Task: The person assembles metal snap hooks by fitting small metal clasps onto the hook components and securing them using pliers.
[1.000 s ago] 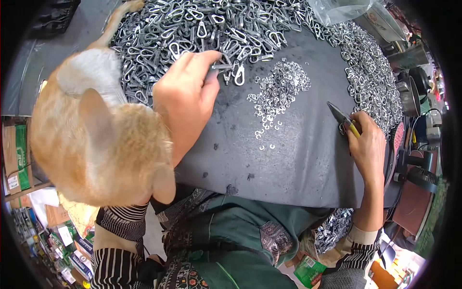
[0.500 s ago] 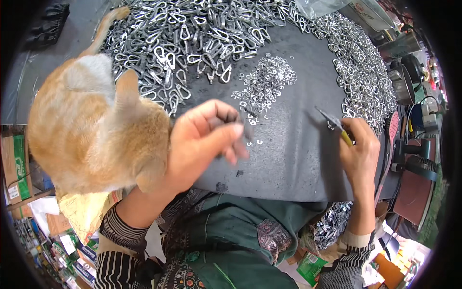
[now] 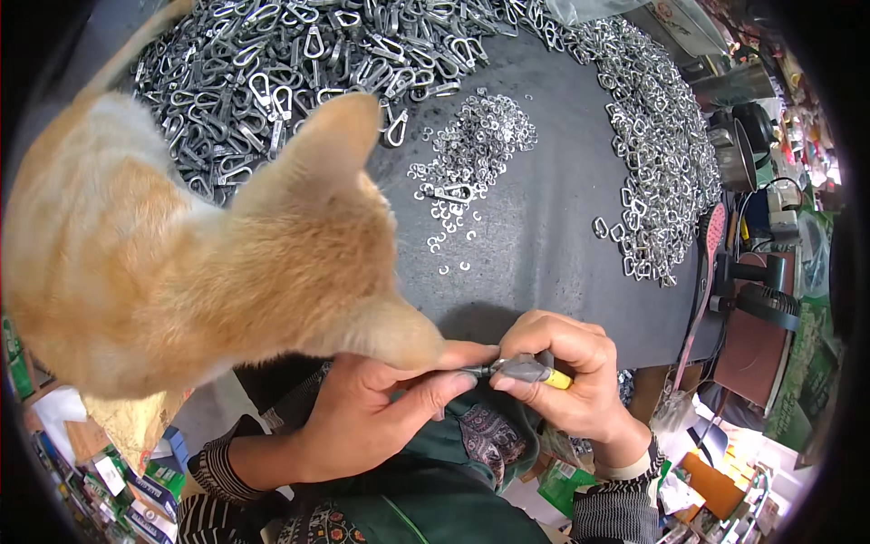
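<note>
My left hand (image 3: pixel 381 408) pinches a small dark metal piece (image 3: pixel 478 371) between thumb and forefinger, low over the table's near edge. Most of the piece is hidden by the fingers, so its kind cannot be made out. My right hand (image 3: pixel 571 372) is closed on pliers (image 3: pixel 526 368) with yellow handles, their jaws up against that piece. Just beyond the hands lie small C-shaped metal rings (image 3: pixel 489 136), heaped with a few scattered nearer. One snap hook (image 3: pixel 453 192) rests on them.
An orange and white cat (image 3: pixel 299 263) on the left leans its head over my left hand. Snap hooks (image 3: pixel 299 63) are heaped at the back left. Metal D-shaped rings (image 3: pixel 657 136) pile along the right. A pink brush (image 3: pixel 716 227) and a black fan (image 3: pixel 766 306) stand beyond the right edge.
Both hands have come together near the table edge, the pliers now at the left hand's piece. A snap hook now shows on the small rings. The cat's head has moved right.
</note>
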The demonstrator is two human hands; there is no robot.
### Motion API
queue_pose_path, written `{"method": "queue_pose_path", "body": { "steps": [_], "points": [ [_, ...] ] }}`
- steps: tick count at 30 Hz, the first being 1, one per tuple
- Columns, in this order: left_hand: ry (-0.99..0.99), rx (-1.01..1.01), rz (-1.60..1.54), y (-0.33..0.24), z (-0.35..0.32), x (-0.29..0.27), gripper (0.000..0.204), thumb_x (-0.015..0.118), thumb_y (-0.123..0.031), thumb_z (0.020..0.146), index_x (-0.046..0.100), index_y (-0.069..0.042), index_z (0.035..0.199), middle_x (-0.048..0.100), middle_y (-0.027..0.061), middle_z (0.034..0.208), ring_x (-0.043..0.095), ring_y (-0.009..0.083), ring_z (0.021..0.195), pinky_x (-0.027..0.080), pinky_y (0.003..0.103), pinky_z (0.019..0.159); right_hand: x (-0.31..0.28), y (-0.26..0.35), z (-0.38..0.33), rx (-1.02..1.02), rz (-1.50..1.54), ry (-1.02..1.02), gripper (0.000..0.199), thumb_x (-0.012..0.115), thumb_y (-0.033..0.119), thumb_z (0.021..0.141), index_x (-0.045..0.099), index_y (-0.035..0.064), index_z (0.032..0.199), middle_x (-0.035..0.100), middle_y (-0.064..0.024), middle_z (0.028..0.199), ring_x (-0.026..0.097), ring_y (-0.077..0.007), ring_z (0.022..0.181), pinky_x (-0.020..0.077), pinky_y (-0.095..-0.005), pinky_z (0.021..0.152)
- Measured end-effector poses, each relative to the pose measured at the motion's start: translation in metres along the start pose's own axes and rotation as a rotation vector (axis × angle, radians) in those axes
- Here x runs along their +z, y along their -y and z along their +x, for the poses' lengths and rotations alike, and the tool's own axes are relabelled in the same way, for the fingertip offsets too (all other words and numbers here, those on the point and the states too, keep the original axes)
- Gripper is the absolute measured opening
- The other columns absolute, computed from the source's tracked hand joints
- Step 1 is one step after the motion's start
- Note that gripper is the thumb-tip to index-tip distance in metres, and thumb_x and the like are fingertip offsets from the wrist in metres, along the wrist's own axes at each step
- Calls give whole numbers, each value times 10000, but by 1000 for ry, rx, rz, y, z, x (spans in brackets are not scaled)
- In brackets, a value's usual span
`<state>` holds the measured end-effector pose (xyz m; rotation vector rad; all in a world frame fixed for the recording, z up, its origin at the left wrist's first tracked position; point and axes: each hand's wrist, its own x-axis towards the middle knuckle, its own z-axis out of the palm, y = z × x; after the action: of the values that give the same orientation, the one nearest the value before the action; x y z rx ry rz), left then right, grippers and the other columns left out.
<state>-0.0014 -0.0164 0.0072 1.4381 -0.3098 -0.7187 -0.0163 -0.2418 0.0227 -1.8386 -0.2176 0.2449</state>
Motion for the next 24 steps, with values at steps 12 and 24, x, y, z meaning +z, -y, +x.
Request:
{"method": "queue_pose_path", "body": {
  "steps": [12,24],
  "points": [
    [-173,-175,-125,15,-19,-3,83,668,-53,920,676,-1,983,629,9,704,566,46,582,425,220,528,-6,29,11,-70,-1161,-13,396,776,348,786,654,79,1050,519,-65,848,519,-246,790,391,-379,681],
    [-1,-17,47,12,-29,-21,214,688,-63,896,683,-56,1110,656,43,1000,557,67,737,433,224,607,16,27,27,-124,-1394,-11,325,761,295,778,645,77,989,473,-64,830,496,-232,807,353,-377,672]
  ]
}}
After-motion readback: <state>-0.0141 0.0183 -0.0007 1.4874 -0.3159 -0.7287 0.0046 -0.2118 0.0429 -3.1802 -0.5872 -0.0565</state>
